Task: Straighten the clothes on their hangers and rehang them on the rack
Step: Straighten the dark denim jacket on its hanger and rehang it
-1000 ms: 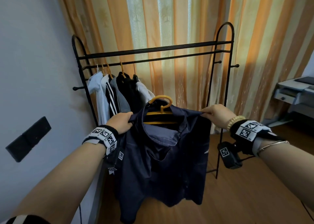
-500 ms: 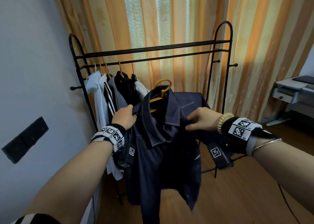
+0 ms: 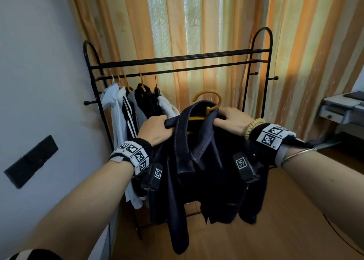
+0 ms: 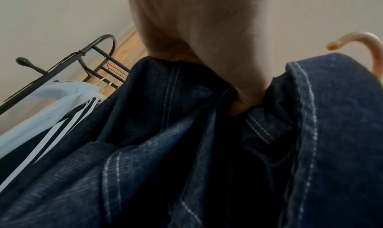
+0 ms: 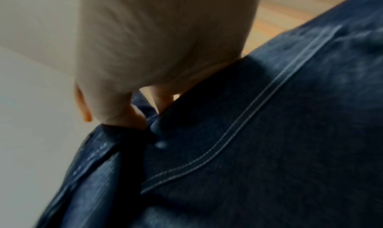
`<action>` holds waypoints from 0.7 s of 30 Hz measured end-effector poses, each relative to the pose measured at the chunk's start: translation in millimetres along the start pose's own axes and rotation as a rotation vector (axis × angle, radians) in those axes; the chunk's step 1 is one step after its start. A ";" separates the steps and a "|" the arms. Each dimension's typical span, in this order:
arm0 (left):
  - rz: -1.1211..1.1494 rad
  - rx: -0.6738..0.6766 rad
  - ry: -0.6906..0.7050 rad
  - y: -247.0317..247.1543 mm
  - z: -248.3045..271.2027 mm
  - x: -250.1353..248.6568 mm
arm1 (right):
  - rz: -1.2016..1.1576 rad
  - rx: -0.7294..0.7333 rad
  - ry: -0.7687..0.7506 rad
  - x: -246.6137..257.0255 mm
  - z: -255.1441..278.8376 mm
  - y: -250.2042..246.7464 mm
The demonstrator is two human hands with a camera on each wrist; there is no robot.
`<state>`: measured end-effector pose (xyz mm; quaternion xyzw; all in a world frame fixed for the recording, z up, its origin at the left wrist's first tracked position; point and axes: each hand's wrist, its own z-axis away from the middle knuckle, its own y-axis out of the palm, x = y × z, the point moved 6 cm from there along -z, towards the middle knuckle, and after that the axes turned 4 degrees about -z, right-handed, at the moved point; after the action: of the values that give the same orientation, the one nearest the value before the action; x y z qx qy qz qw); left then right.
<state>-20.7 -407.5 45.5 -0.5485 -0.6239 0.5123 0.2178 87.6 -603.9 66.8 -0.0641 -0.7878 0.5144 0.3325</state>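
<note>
A dark navy denim shirt [image 3: 208, 167] with pale stitching hangs on an orange hanger [image 3: 211, 100], held in the air in front of the black clothes rack [image 3: 177, 58]. My left hand [image 3: 157, 127] grips the shirt's left shoulder beside the collar. My right hand [image 3: 230, 119] grips the right shoulder near the hanger's neck. In the left wrist view my left hand [image 4: 238, 107] curls into the denim shirt [image 4: 186, 149], and the hanger's hook [image 4: 364, 41] rises at the right. The right wrist view shows my right hand [image 5: 145, 113] pinching the denim shirt [image 5: 269, 141].
Several garments [image 3: 136, 110], white, striped, grey and black, hang bunched at the rack's left end; the rest of its rail is bare. A striped orange curtain [image 3: 197, 23] hangs behind. A grey wall [image 3: 39, 82] stands at the left, a small desk [image 3: 342, 108] at the right, above the wooden floor [image 3: 275, 230].
The shirt came round to face me. My right hand left the front panel and took the right shoulder. Both hands now hold it close beside the collar, hook upright.
</note>
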 end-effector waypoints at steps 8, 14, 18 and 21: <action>-0.085 -0.239 0.034 3.9 0.8 14.4 | -0.104 -0.229 0.052 -7.6 -2.2 -10.8; 0.065 0.013 -0.186 41.3 13.1 53.5 | -0.175 -0.301 0.040 -21.2 4.3 -28.2; -0.142 -0.032 -0.198 25.8 8.8 61.8 | -0.196 -0.317 0.013 -27.5 9.6 -34.2; -0.101 0.103 -0.205 20.5 0.6 70.5 | -0.186 -0.314 0.033 -40.7 12.8 -37.2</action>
<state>-33.2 -346.4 6.7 -0.4492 -0.6426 0.5854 0.2062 120.4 -648.9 76.7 -0.0507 -0.8555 0.3510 0.3774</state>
